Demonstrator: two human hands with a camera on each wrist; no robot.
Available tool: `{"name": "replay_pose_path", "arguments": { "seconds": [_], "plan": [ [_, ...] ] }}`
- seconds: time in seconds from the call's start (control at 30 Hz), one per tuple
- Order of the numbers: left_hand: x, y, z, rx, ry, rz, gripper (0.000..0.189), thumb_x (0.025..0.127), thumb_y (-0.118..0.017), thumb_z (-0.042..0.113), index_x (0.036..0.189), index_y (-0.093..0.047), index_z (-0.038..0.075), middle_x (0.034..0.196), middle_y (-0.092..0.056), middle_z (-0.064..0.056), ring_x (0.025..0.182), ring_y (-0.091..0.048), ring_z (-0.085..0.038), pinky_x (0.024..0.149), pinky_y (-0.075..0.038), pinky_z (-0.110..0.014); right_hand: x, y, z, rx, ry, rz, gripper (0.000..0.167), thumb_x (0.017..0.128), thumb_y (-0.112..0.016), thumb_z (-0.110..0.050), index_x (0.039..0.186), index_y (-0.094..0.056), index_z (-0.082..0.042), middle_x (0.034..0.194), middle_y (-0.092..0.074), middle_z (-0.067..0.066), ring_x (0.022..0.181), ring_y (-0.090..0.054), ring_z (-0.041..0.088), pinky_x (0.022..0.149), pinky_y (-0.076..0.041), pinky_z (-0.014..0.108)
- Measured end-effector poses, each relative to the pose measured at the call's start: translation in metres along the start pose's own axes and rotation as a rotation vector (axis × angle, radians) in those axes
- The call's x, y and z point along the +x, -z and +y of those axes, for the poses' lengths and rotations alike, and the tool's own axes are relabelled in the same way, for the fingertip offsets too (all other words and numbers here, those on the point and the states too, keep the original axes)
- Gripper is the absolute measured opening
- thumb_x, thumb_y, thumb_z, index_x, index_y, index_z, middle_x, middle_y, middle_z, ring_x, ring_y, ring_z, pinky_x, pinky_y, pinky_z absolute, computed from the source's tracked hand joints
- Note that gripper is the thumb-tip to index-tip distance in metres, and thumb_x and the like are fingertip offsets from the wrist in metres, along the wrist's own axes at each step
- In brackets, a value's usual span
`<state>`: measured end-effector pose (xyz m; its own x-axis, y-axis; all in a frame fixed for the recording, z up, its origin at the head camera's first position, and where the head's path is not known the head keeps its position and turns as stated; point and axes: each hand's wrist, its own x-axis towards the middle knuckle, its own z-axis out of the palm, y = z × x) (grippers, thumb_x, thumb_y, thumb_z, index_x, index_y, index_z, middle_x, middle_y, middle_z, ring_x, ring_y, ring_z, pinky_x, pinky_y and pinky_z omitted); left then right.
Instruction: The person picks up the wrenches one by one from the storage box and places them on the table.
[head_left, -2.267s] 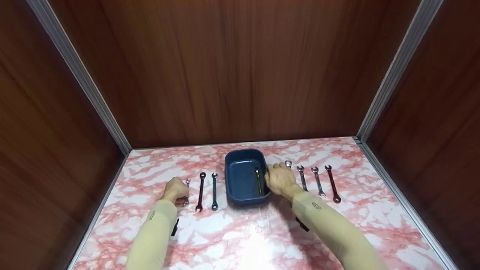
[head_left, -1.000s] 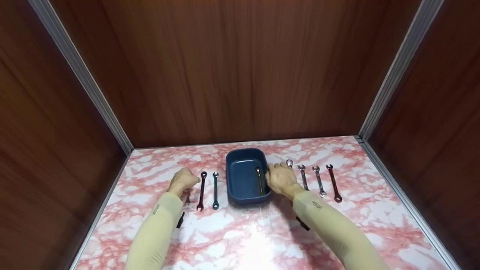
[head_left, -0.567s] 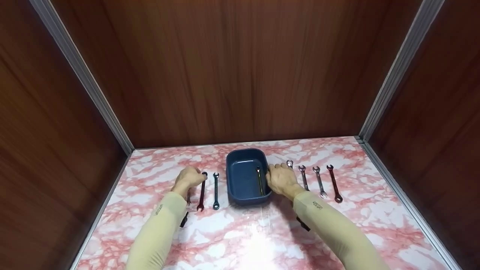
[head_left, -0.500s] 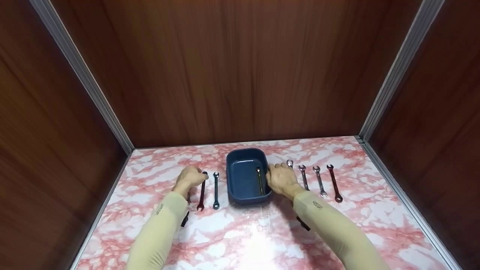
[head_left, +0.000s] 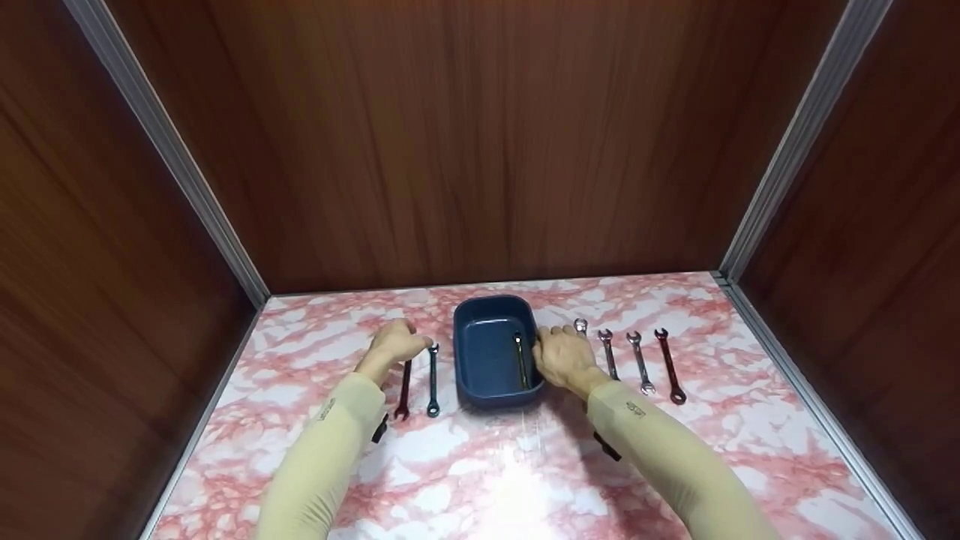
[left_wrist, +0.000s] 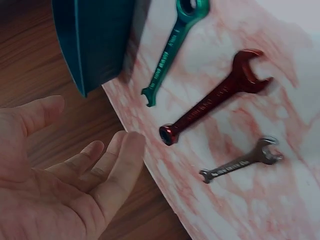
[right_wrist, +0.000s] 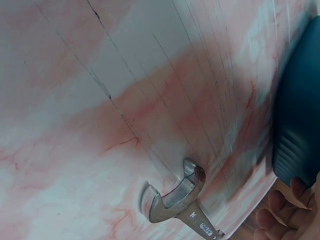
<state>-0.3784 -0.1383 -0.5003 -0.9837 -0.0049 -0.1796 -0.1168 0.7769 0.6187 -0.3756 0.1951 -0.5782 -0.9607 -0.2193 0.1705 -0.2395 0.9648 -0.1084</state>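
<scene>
My left hand (head_left: 397,343) hovers over the far ends of the wrenches on the left, fingers spread and loosely bent, holding nothing. In the left wrist view, a green combination wrench (left_wrist: 171,47), a red combination wrench (left_wrist: 217,100) and a small silver wrench (left_wrist: 240,164) lie on the table; the arm hides the silver one from the head view. At the right wall of the blue bin (head_left: 491,401), my right hand (head_left: 564,358) holds the rim; its thumb is mostly hidden. Inside the bin lies a gold-coloured wrench (head_left: 521,364), along the right wall.
Right of the bin, a silver wrench (head_left: 580,326) lies partly hidden under the right hand. Farther right are two more silver wrenches (head_left: 608,352) (head_left: 640,361) and a dark red wrench (head_left: 670,367). The marbled tabletop (head_left: 465,480) ends at brown panels (head_left: 487,150).
My left hand has moved rightward from beside the small silver wrench, across the red wrench, to the far end of the green one. The right hand and bin have stayed in place.
</scene>
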Motion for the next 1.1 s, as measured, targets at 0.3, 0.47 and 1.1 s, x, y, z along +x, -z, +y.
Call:
{"name": "replay_pose_path", "arguments": {
  "seconds": [0.3,0.47,1.1],
  "plan": [
    [0.001,-0.004,0.02,-0.118,-0.009,-0.017,0.054,0.097,-0.076,0.032,0.139,-0.067,-0.001,0.126,-0.073,-0.02,0.1,-0.073,-0.026,0.088,-0.071,-0.048,0.0,-0.002,0.001,-0.008,0.008,0.026,0.037,0.113,-0.054,-0.031,0.128,-0.067,0.0,0.121,-0.077,0.027,0.117,-0.07,0.047,0.104,-0.058,0.061],
    [0.004,-0.009,0.03,-0.169,-0.025,-0.04,0.052,0.098,-0.076,0.028,0.139,-0.066,-0.002,0.121,-0.073,-0.018,0.1,-0.073,-0.024,0.087,-0.071,-0.05,0.0,-0.002,0.0,-0.009,-0.006,0.007,0.039,0.115,-0.052,-0.033,0.131,-0.066,-0.001,0.122,-0.076,0.026,0.118,-0.069,0.046,0.104,-0.059,0.061],
    [0.004,-0.039,0.064,-0.295,0.04,-0.107,0.042,0.099,-0.078,0.027,0.131,-0.067,0.002,0.116,-0.078,-0.016,0.112,-0.083,-0.04,0.088,-0.071,-0.048,0.001,-0.001,0.0,-0.006,0.0,0.022,0.037,0.113,-0.054,-0.033,0.127,-0.067,0.0,0.119,-0.076,0.026,0.115,-0.07,0.045,0.101,-0.06,0.061]
  ]
}}
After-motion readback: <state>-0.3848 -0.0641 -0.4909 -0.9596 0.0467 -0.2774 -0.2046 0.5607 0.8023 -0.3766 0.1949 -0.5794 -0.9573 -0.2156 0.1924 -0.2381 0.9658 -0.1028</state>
